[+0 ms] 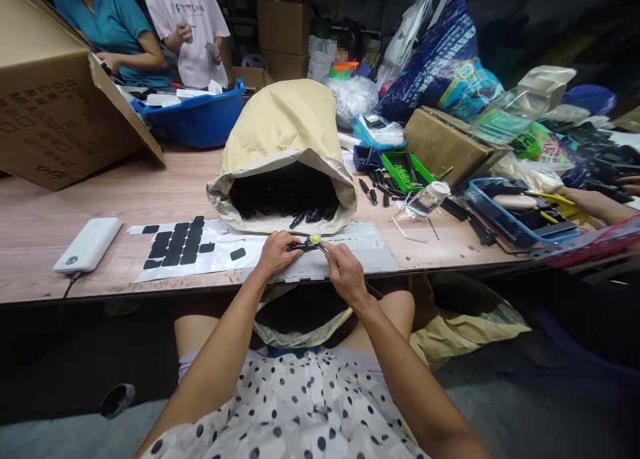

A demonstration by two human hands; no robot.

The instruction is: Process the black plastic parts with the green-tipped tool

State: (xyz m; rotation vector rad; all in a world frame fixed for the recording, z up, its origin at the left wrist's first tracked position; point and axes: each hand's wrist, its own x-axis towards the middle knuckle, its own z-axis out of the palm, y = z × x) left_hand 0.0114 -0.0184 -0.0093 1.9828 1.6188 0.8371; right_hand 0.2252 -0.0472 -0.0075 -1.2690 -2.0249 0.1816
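Observation:
My left hand (277, 252) is closed on a small black part (300, 246) at the table's front edge. My right hand (343, 270) pinches the same part from the right, where a small yellow-green round piece (315, 239) sits on it. Both hands hover over a grey sheet (370, 246). Just behind them a tan paper sack (283, 139) lies on its side, its open mouth full of black parts (285, 199). A white sheet with black rectangular pads (176, 244) lies to the left.
A white power bank (89, 244) lies at far left beside a large cardboard box (55, 106). Right of the sack are a green tray (407, 170), a clear bottle (427, 200) and a blue basket (515, 214). Two people stand behind a blue tub (197, 116). Another bag (305, 319) sits between my knees.

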